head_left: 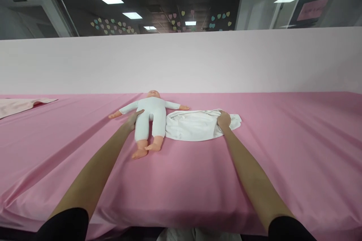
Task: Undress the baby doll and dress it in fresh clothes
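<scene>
A baby doll [152,110] with a white cloth body lies on its back, arms spread and feet toward me. My left hand [134,119] rests against the doll's hip and upper leg on the left side; its fingers are partly hidden, so I cannot tell if they grip. To the right of the doll a white cloth garment [192,126] lies flat and somewhat bunched, its left edge touching the doll's leg. Near the garment's right end, my right hand [224,120] is closed on the white fabric.
A pink sheet [181,180] covers the table, with folds at the left and right. At the far left lies a pale pink cloth [22,106]. A low white wall [181,64] runs along the back edge, below dark glass.
</scene>
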`<state>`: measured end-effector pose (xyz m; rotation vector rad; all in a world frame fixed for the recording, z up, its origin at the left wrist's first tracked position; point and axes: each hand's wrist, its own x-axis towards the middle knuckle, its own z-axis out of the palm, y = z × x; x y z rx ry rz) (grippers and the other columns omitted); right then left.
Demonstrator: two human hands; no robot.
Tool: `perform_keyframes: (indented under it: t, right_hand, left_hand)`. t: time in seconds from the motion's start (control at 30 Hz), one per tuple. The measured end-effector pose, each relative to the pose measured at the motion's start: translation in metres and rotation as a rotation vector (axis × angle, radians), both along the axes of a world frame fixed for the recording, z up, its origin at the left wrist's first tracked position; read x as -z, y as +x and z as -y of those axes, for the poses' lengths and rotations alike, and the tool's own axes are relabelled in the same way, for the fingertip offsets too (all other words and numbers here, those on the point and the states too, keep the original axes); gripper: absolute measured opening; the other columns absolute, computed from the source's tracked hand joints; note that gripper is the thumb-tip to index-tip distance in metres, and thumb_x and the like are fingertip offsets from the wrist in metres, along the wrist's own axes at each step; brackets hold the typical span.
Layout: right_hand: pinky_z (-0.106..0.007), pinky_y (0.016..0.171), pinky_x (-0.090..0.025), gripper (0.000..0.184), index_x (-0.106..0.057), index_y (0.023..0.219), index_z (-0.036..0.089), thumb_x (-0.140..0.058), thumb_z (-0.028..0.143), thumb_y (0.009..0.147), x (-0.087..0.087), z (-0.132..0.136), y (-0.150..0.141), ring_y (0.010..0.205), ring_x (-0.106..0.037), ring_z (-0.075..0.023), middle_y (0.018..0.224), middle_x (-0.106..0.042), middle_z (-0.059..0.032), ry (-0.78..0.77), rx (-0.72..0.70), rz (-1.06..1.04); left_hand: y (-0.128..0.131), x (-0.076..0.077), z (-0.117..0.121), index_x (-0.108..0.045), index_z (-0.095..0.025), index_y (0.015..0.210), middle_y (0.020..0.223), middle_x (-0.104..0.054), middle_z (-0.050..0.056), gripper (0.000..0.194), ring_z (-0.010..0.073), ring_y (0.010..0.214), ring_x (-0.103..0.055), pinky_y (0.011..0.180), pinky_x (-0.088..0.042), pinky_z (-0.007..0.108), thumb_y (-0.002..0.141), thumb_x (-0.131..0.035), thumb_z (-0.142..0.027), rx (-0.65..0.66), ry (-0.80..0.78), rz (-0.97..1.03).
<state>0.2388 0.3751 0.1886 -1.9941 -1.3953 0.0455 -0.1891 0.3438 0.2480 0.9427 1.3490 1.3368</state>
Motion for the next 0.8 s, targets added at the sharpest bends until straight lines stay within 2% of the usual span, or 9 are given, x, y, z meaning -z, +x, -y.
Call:
perform_keyframes:
  t: [0.17, 0.27, 0.33, 0.43, 0.53, 0.6, 0.7, 0.73, 0.8]
  right_hand:
    - [-0.029, 0.082, -0.041, 0.050, -0.061, 0.115, 0.017, -0.039, 0.001, 0.073, 0.002, 0.000, 0.001, 0.096, -0.057, -0.0219, 0.099, -0.064, -0.0098, 0.038, -0.004, -0.053]
    - [-0.029, 0.086, -0.040, 0.046, -0.061, 0.114, 0.010, -0.040, 0.004, 0.073, 0.001, -0.001, 0.002, 0.098, -0.055, -0.0223, 0.106, -0.060, -0.0137, 0.093, 0.016, -0.097]
    - [-0.029, 0.088, -0.040, 0.042, -0.061, 0.111, 0.008, -0.042, 0.007, 0.073, 0.000, 0.000, 0.001, 0.098, -0.054, -0.0223, 0.110, -0.057, -0.0152, 0.150, 0.024, -0.125]
    - [-0.028, 0.091, -0.038, 0.036, -0.063, 0.104, 0.008, -0.045, 0.010, 0.073, -0.003, 0.004, -0.003, 0.099, -0.052, -0.0211, 0.107, -0.057, -0.0126, 0.253, 0.025, -0.155]
    - [-0.028, 0.091, -0.038, 0.030, -0.064, 0.096, 0.010, -0.041, 0.011, 0.077, -0.013, 0.009, -0.011, 0.097, -0.052, -0.0193, 0.101, -0.057, -0.0102, 0.364, 0.039, -0.171]
    - [-0.028, 0.089, -0.040, 0.031, -0.063, 0.097, 0.010, -0.036, 0.012, 0.081, -0.031, 0.011, -0.014, 0.095, -0.052, -0.0186, 0.100, -0.057, -0.0108, 0.431, 0.055, -0.173]
    - [-0.031, 0.085, -0.042, 0.039, -0.060, 0.107, 0.006, -0.029, 0.014, 0.086, -0.076, 0.017, -0.013, 0.094, -0.055, -0.0188, 0.097, -0.057, -0.0131, 0.662, 0.129, -0.280]
    - [-0.032, 0.083, -0.044, 0.040, -0.059, 0.110, 0.003, -0.029, 0.014, 0.086, -0.095, 0.022, -0.011, 0.093, -0.056, -0.0192, 0.096, -0.059, -0.0141, 0.788, 0.168, -0.356]
    - [-0.033, 0.080, -0.045, 0.040, -0.060, 0.109, -0.001, -0.033, 0.015, 0.085, -0.130, 0.039, -0.003, 0.091, -0.058, -0.0195, 0.095, -0.061, -0.0164, 0.984, 0.124, -0.445]
  left_hand:
    - [-0.011, -0.007, -0.004, -0.048, -0.012, 0.078, 0.062, -0.053, -0.002, 0.021, 0.0184, 0.081, -0.056, 0.084, -0.044, 0.036, 0.077, -0.065, -0.024, -0.160, -0.093, -0.326]
    - [-0.013, -0.018, -0.004, -0.046, -0.014, 0.073, 0.069, -0.053, 0.000, 0.025, 0.0220, 0.095, -0.053, 0.092, -0.038, 0.036, 0.070, -0.070, -0.019, -0.276, -0.023, -0.541]
    - [-0.004, -0.025, -0.002, -0.048, -0.014, 0.077, 0.084, -0.057, 0.003, 0.023, 0.0243, 0.106, -0.049, 0.098, -0.031, 0.036, 0.067, -0.068, -0.011, -0.297, 0.086, -0.667]
    - [0.028, -0.029, -0.002, -0.053, -0.015, 0.088, 0.110, -0.057, 0.007, 0.025, 0.0250, 0.119, -0.042, 0.106, -0.023, 0.035, 0.067, -0.062, -0.005, -0.220, 0.258, -0.794]
    - [0.075, -0.019, -0.008, -0.059, -0.018, 0.084, 0.112, -0.060, 0.006, 0.020, 0.0216, 0.116, -0.048, 0.105, -0.026, 0.028, 0.066, -0.063, -0.009, -0.022, 0.346, -0.830]
    - [0.106, -0.008, -0.013, -0.059, -0.017, 0.078, 0.111, -0.062, 0.008, 0.023, 0.0245, 0.117, -0.048, 0.104, -0.028, 0.030, 0.059, -0.070, -0.012, 0.068, 0.353, -0.826]
    - [0.142, 0.000, -0.017, -0.057, -0.015, 0.078, 0.105, -0.063, 0.013, 0.030, 0.0319, 0.122, -0.045, 0.104, -0.027, 0.040, 0.053, -0.073, -0.010, 0.097, 0.327, -0.795]
    - [0.151, -0.002, -0.016, -0.058, -0.015, 0.080, 0.101, -0.065, 0.013, 0.032, 0.0333, 0.119, -0.048, 0.104, -0.027, 0.043, 0.053, -0.073, -0.009, 0.102, 0.322, -0.776]
    - [0.162, -0.014, -0.009, -0.061, -0.016, 0.086, 0.092, -0.067, 0.011, 0.032, 0.0334, 0.111, -0.054, 0.102, -0.029, 0.045, 0.056, -0.070, -0.008, 0.129, 0.337, -0.728]
